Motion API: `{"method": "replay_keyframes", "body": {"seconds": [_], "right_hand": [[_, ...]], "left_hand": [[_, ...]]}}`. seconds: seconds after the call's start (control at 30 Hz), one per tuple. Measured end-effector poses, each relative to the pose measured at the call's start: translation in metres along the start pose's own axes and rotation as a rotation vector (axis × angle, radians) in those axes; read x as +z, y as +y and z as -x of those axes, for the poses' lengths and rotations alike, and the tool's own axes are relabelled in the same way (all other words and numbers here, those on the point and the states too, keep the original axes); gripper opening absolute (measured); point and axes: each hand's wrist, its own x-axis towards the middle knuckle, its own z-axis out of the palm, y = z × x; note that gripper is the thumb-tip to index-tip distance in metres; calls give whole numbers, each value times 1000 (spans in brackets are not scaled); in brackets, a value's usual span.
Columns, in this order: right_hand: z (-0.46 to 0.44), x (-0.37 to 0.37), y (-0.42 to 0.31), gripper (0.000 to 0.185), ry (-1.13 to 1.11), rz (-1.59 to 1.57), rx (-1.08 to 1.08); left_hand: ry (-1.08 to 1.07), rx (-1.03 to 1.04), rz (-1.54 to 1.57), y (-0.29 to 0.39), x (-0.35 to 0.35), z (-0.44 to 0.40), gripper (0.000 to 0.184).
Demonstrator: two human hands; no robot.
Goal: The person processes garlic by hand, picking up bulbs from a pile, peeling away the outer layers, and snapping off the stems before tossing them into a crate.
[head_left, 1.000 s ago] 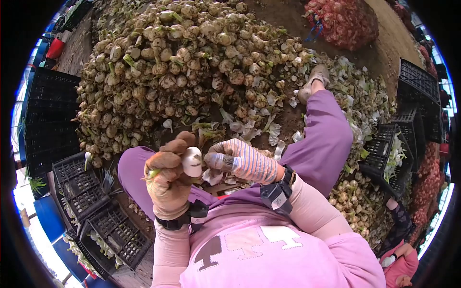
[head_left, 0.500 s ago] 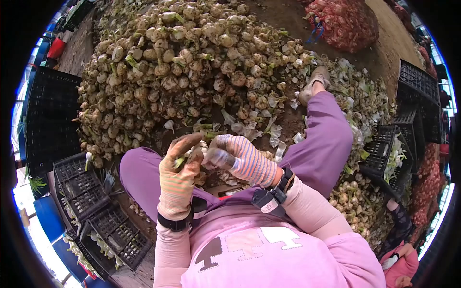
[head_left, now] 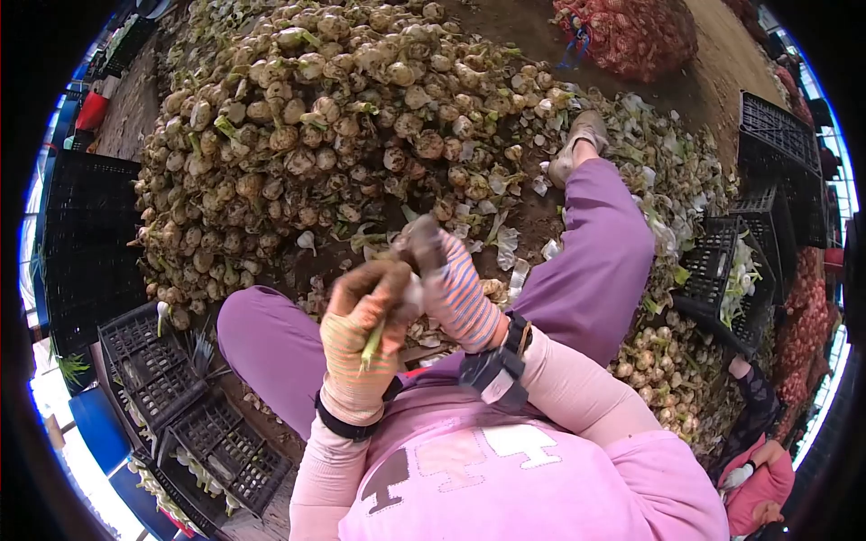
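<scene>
Just above my lap, my left hand (head_left: 365, 311), in a striped glove with soil-darkened fingers, is closed around a garlic bulb (head_left: 412, 296). Its green stem (head_left: 373, 344) sticks out toward my wrist. The bulb is pale and partly covered by the fingers. Against its right side is my right hand (head_left: 456, 288), also gloved, with curled fingers pointing away from me. Those fingertips are dark and motion-blurred, so anything pinched in them is hidden. Beyond both hands rises a large heap of soil-stained garlic bulbs (head_left: 316, 135). A single whiter garlic bulb (head_left: 307, 241) lies at its near edge.
Black crates (head_left: 153, 361) stand at my left, and another crate (head_left: 722, 284) holding trimmed stems is at right. Loose papery skins (head_left: 507, 245) litter the ground. A red mesh sack (head_left: 631, 36) sits at the back. Paler bulbs (head_left: 663, 370) lie by a co-worker (head_left: 762, 482).
My left hand has shifted right and turned, bringing the green stem to point toward me. My right hand has swung its fingers upward and away. The view has tilted slightly.
</scene>
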Motion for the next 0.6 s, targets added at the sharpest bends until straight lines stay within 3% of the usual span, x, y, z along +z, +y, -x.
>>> {"method": "replay_keyframes", "body": {"seconds": [0.07, 0.13, 0.2, 0.27, 0.3, 0.33, 0.37, 0.4, 0.43, 0.47, 0.5, 0.53, 0.57, 0.6], "right_hand": [[0, -12, -3, 42, -69, 30, 87], [4, -6, -1, 48, 124, 105, 13], [3, -9, 2, 47, 91, 106, 63], [-4, -12, 17, 42, 188, 356, 31], [-5, -15, 16, 42, 184, 358, 29], [-4, -17, 11, 38, 93, 305, 84], [-2, -21, 5, 34, 3, 248, 143], [-1, -24, 2, 31, -88, 191, 202], [0, -27, 3, 32, -160, 197, 88], [2, -22, -3, 32, -164, 194, 90], [6, -15, -11, 33, -140, 171, 165], [8, -11, -17, 33, -113, 147, 240], [7, -11, -19, 32, -160, 159, 289], [7, -9, -18, 32, -160, 156, 291]], "left_hand": [[15, -85, -162, 0, 4, 6, 28], [7, -205, -148, 9, 0, 4, 32], [-134, -257, -369, 14, -5, 6, 38], [-412, 160, -552, 16, -25, 3, 37], [-434, 300, -570, 23, -36, 0, 46], [-189, 160, -651, 42, -60, 2, 73], [19, 340, -482, 56, -69, 9, 59], [220, 680, -1360, 86, -99, 8, 41], [330, 680, -847, 116, -119, 13, 33], [98, 516, 121, 166, -161, 23, 30], [84, 658, 327, 221, -227, 32, 34], [334, 918, 397, 249, -241, 47, 44], [57, 1004, 201, 261, -235, 52, 51], [614, 1209, 278, 269, -229, 48, 45]]}}
